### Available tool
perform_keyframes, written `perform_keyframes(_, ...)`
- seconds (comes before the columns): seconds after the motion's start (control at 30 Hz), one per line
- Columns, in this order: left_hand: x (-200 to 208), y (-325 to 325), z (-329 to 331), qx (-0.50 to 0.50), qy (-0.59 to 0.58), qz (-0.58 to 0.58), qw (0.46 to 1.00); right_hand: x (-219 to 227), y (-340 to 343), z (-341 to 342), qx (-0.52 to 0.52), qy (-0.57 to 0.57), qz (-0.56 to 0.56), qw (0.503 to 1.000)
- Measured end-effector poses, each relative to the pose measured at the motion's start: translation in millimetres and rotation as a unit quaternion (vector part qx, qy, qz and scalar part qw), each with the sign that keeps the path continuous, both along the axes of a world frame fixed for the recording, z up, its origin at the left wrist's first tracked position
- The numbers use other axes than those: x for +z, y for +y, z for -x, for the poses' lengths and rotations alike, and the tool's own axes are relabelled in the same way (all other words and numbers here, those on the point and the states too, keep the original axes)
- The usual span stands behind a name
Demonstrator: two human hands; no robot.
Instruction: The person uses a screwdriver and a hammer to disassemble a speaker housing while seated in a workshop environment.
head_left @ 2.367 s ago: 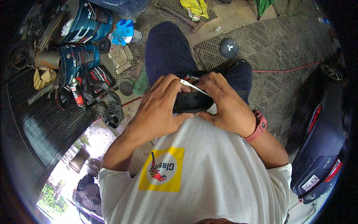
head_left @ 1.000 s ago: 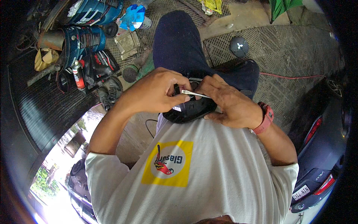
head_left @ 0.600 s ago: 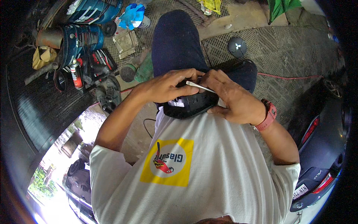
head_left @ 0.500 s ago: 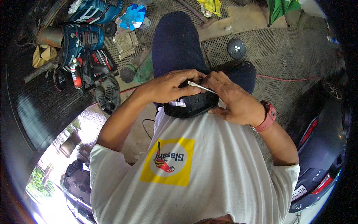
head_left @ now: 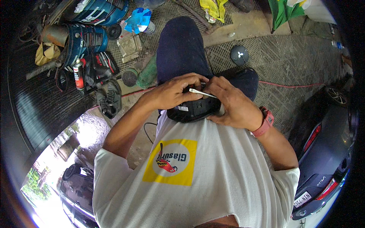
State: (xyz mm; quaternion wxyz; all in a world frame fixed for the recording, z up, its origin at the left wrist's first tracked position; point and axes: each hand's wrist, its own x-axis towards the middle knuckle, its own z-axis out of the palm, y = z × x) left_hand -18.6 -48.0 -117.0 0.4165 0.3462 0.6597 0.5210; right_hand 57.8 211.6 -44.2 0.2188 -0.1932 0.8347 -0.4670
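The left hand [head_left: 173, 92] and right hand [head_left: 237, 106] meet around one black plastic part [head_left: 197, 111], held in the lap against the white shirt [head_left: 224, 163]. The left is clamped on the part's far left side, thumb uppermost, its fingertip contact hidden; the right is closed round a pale flat-tipped tool [head_left: 204, 94], whose shaft points across to the left thumb, while the right thumb lies at the part's near right corner. Compared with about two seconds earlier, the left thumb has passed from the near edge to the upper side beside the tool's tip, and a white label [head_left: 183, 108] and the slotted near wall are now exposed; over the last half second the pose has barely altered. This suggests a steadied part, with the work centred on its farther portion; whether the tip bears on the part cannot be told. Beyond the lap, a round dark piece [head_left: 239, 56] with a pale emblem lies on the floor near a red cord [head_left: 281, 86]; to the left are a spray can [head_left: 78, 78], dark shoes [head_left: 113, 99] and blue buckets [head_left: 89, 40], all well apart from the hands; a dark car [head_left: 323, 163] stands at right. The chief obstruction is the fingers themselves, which cover the part's far edge and the tool's handle
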Motion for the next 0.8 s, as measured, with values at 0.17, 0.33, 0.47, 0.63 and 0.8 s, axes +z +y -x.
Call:
perform_keyframes(0.17,1,1,6,0.001,-0.054,0.031,0.998,-9,7,8,0.01,0.013,0.073,0.997)
perform_keyframes(0.33,5,7,13,0.023,-0.136,0.054,0.989,-9,15,20,0.013,-0.009,0.102,0.995)
perform_keyframes(0.47,13,0,13,0.139,-0.106,0.008,0.985,-8,22,38,0.023,-0.048,0.098,0.994)
perform_keyframes(0.63,101,3,-14,0.12,0.26,0.174,0.942,-7,19,37,-0.003,-0.059,0.093,0.994)
perform_keyframes(0.8,104,4,-32,0.153,0.281,0.207,0.925,-7,8,28,-0.045,-0.046,0.088,0.994)
